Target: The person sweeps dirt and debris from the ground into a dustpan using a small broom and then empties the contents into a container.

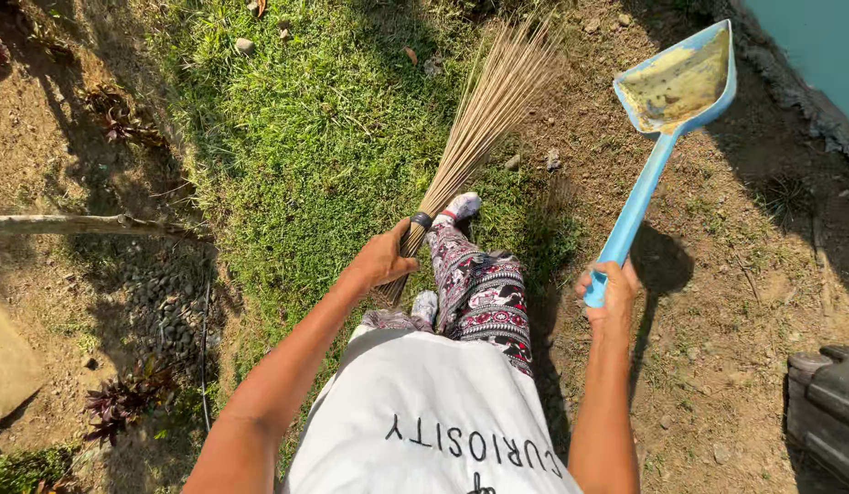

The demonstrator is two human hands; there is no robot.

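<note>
Two hands: both busy, one tool in each, seen from above.
Left hand (385, 259): fingers wrapped tight round the bound end of a stick broom (479, 119); the arm comes up from the lower left.
Stick broom: a bundle of thin pale ribs tied by a dark band (421, 220) just above the grip; it slants up and to the right, fanning out, its tips over the edge where grass meets dirt.
Right hand (613, 291): closed on the bottom end of a blue dustpan (678, 84), the thumb side facing up.
Blue dustpan: long straight handle (633, 212) rising up and to the right to a scoop-shaped pan held off the ground, its inside smeared with yellowish dirt; its shadow falls on the soil beside the handle.
Between the hands: legs in patterned trousers (484, 297) and pale socks (461, 206), one foot forward on the grass beside the broom's band; a white shirt (424, 412) below.
Ground: grass patch (324, 137) to the left and middle, bare stony dirt (717, 320) to the right.
Edges: a pale pole (77, 223) lying at left, reddish-leaved plants (122, 398) lower left, a dark wooden object (827, 412) lower right, a teal wall (817, 46) with a rough concrete foot upper right.
</note>
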